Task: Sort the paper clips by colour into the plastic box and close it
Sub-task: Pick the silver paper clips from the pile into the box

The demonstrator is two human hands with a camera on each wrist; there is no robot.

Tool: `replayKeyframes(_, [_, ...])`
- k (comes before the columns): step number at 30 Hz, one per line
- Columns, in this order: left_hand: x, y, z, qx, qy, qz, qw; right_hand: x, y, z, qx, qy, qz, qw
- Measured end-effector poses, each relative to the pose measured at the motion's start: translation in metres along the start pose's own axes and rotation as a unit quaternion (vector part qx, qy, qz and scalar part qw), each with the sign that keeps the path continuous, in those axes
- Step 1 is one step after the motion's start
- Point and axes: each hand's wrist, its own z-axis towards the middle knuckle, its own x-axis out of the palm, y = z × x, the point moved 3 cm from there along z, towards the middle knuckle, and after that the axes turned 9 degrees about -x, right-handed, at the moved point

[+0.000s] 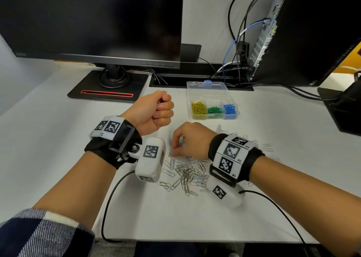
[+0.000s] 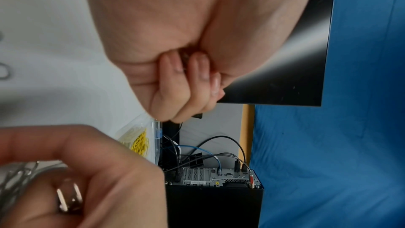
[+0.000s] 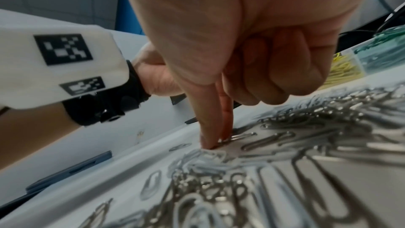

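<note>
A clear plastic box [image 1: 207, 84] stands open past my hands, its front row holding yellow clips [image 1: 198, 108], green clips [image 1: 214, 110] and blue clips [image 1: 230, 108]. A loose pile of silver and white paper clips [image 1: 187, 174] lies on the white table under my right wrist. My left hand [image 1: 156, 112] is a raised fist left of the box, and dark clip ends show between its curled fingers [image 2: 186, 68]. My right hand [image 1: 173, 152] reaches down at the pile's far left edge. Its thumb and forefinger tips [image 3: 208, 143] pinch one dark clip lying flat on the table.
A dark monitor [image 1: 91, 22] on a black stand base [image 1: 109, 86] fills the back left. A computer tower [image 1: 312, 32] with many cables [image 1: 240, 41] stands back right. A black wrist-camera cable [image 1: 109, 198] trails across the table toward its front edge.
</note>
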Motion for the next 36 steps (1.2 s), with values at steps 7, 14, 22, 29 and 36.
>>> replayKeyframes(7, [-0.001,0.002,0.001,-0.007,-0.001,0.005,1.000,-0.012,-0.010,-0.006,0.003,0.025,-0.009,1.000])
replayKeyframes(14, [0.000,0.003,0.001,-0.007,-0.002,0.011,1.000,-0.021,-0.016,-0.015,0.007,0.025,-0.045,0.999])
replayKeyframes(22, [-0.002,0.004,0.002,-0.010,-0.005,0.018,1.000,-0.013,-0.015,-0.009,0.003,0.038,-0.049,0.998])
replayKeyframes(29, [-0.003,0.008,0.007,-0.033,-0.003,-0.054,0.998,-0.015,-0.020,-0.014,0.012,0.055,-0.029,0.998])
replayKeyframes(36, [-0.010,0.012,0.009,-0.127,-0.009,-0.113,0.986,-0.029,-0.052,-0.042,0.105,-0.055,0.631,0.766])
